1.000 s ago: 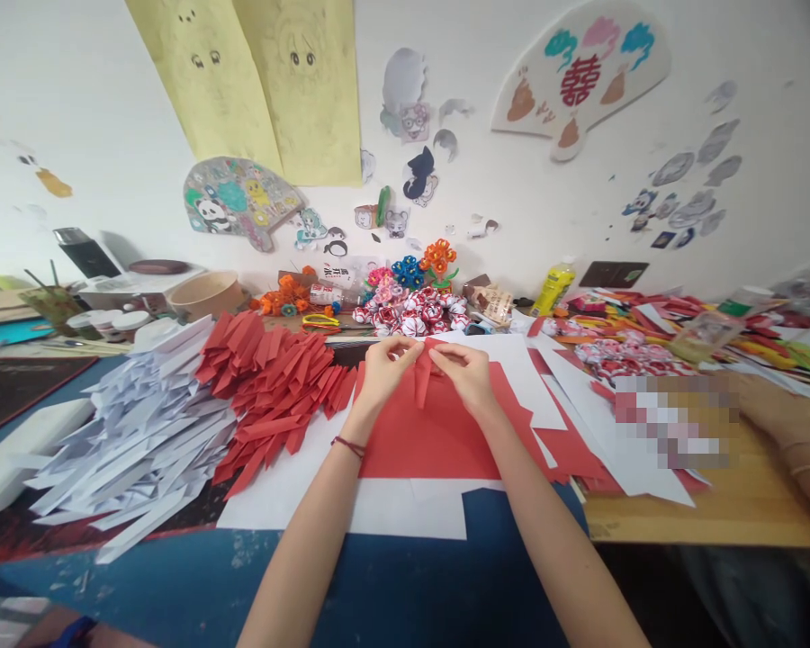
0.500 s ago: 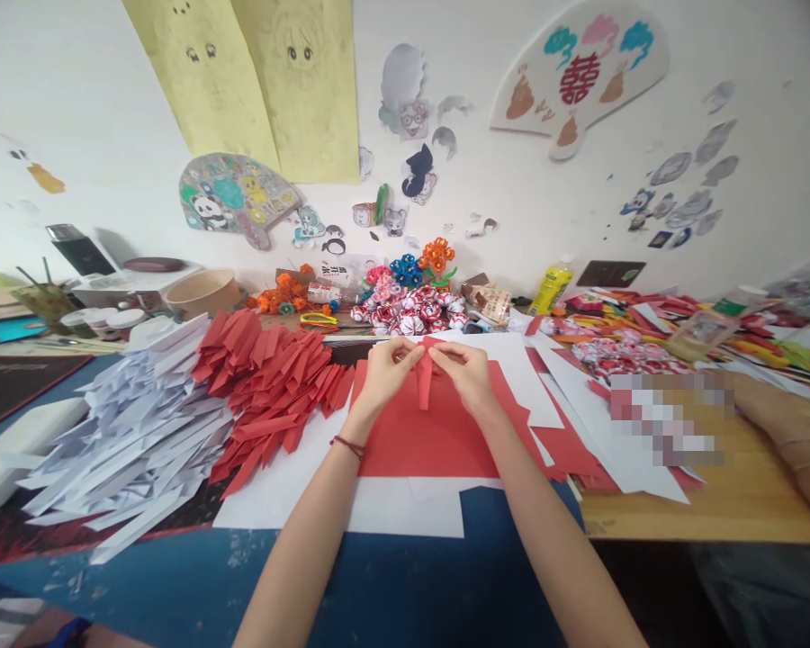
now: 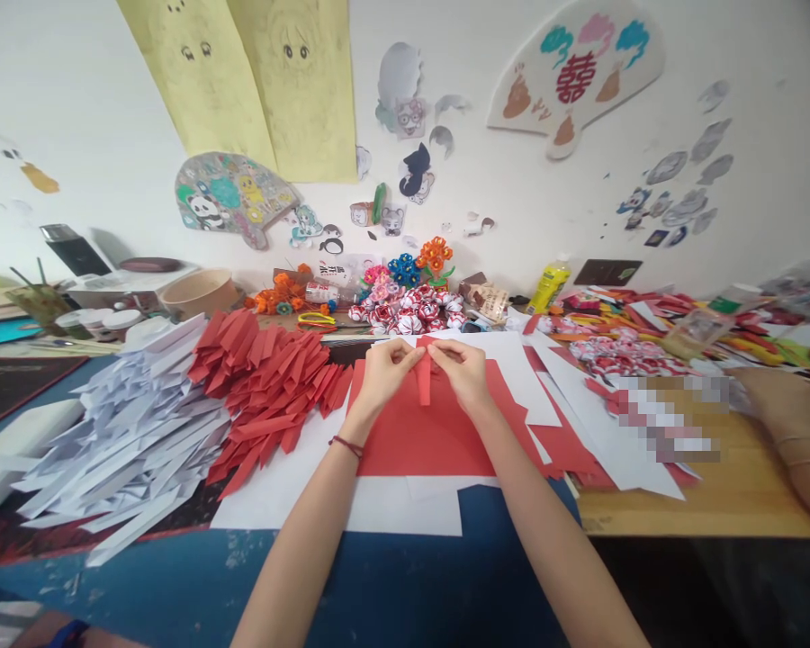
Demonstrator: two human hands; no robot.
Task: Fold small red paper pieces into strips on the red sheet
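Observation:
Between my two hands is a narrow folded red paper strip (image 3: 425, 385), held upright by its upper part with its lower end hanging down. My left hand (image 3: 388, 371) pinches it from the left, thumb against fingertips. From the right, my right hand (image 3: 463, 367) pinches the same strip. Below them lies a red paper sheet (image 3: 418, 450) on top of white sheets (image 3: 405, 508). To the left is a heap of folded red paper strips (image 3: 263, 378), with a larger pile of folded white paper strips (image 3: 135, 432) beyond it.
Red-and-white paper balls (image 3: 411, 310) and bright craft flowers (image 3: 405, 268) stand against the wall. A yellow bottle (image 3: 550, 286) is at the back right. Another person's arm (image 3: 793, 423) rests over the wooden table (image 3: 648, 515) at right. A round bowl (image 3: 199, 292) stands back left.
Both hands stay pinched on the red strip, almost in place. The view has shifted slightly, and the other person's arm at the right has moved a little.

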